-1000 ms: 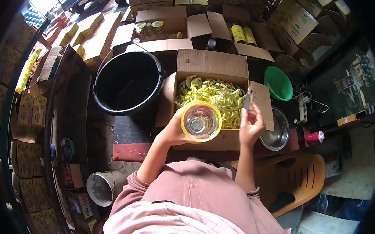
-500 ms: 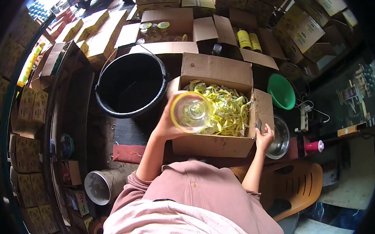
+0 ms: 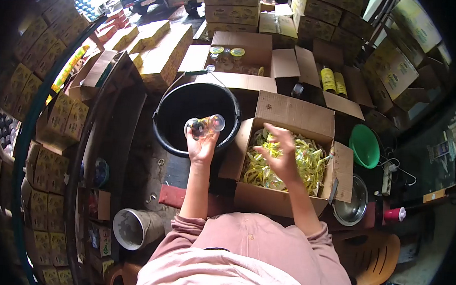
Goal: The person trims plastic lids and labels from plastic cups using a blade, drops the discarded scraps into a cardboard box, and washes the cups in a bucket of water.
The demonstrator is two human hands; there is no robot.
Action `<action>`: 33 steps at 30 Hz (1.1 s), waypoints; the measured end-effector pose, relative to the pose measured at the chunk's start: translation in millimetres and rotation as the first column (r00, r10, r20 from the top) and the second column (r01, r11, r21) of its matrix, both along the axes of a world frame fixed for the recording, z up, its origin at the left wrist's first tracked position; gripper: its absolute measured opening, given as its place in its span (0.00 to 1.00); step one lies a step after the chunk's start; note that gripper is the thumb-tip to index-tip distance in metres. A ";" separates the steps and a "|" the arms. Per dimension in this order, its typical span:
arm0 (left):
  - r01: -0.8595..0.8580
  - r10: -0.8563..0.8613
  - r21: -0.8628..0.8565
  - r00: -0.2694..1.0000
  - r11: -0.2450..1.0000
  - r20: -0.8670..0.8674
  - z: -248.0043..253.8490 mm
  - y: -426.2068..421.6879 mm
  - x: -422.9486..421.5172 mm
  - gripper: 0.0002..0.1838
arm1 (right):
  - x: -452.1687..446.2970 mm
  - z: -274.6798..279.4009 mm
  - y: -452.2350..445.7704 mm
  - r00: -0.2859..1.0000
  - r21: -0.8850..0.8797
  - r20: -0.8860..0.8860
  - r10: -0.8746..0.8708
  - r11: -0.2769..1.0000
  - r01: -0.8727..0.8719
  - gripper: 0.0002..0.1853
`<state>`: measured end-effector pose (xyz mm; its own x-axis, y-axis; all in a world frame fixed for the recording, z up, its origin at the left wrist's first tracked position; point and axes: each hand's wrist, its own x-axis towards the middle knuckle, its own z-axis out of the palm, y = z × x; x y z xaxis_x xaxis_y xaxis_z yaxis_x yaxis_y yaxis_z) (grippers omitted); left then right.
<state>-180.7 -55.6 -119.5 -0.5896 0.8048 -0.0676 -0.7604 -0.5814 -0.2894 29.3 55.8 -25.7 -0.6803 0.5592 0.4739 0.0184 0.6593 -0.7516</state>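
Note:
My left hand [image 3: 202,147] is wrapped round a clear jar [image 3: 216,123], which lies tilted over the mouth of a black bucket [image 3: 159,131]. Part of the jar is hidden by my fingers. My right hand [image 3: 284,158], a little blurred, is above an open cardboard box [image 3: 266,196] with its fingers apart and nothing in them. Yellow and clear plastic strips [image 3: 304,164] fill the box. At the box's front right corner, a dark flat blade-like piece [image 3: 332,191] rests against the cardboard.
A green bowl [image 3: 364,145] and a metal basin [image 3: 352,211] are right of the box. Behind stand an open carton with jars [image 3: 237,52] and another with yellow cans [image 3: 328,79]. A grey bucket [image 3: 129,229] lies at lower left, near shelves.
My left hand has carried the jar from in front of the box to over the black bucket. My right hand has left the box's right edge and the blade-like piece, moving above the strips.

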 end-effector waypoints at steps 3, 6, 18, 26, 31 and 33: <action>0.006 -0.030 -0.150 0.986 0.989 -0.162 -1.2 0.2 2.9 0.24 | -55.9 6.4 -4.0 0.976 0.185 0.015 0.218 0.958 -0.217 0.38; 0.075 -0.086 -0.054 0.964 0.996 -0.252 -0.1 -2.6 7.7 0.27 | -91.4 3.6 -5.9 0.933 0.229 0.140 0.333 0.905 -0.358 0.30; 0.182 -0.179 -0.119 0.367 0.976 -0.913 78.8 -79.2 20.5 0.43 | -115.1 7.3 10.4 0.921 0.269 0.219 0.322 0.888 -0.374 0.17; -0.685 0.069 -0.378 0.530 0.623 -0.845 56.1 -77.0 -23.6 0.20 | -115.8 0.3 10.7 0.921 0.221 0.132 0.366 0.895 -0.388 0.17; -0.900 -0.140 -0.357 0.331 0.250 -0.933 49.7 -54.1 -27.2 0.17 | -102.8 10.5 30.9 0.907 0.002 0.085 0.412 0.911 -0.413 0.22; -0.947 -0.276 -0.273 0.220 0.171 -0.936 39.8 -48.8 -30.0 0.15 | -98.4 9.2 66.1 0.967 0.078 -0.180 0.181 0.982 -0.170 0.24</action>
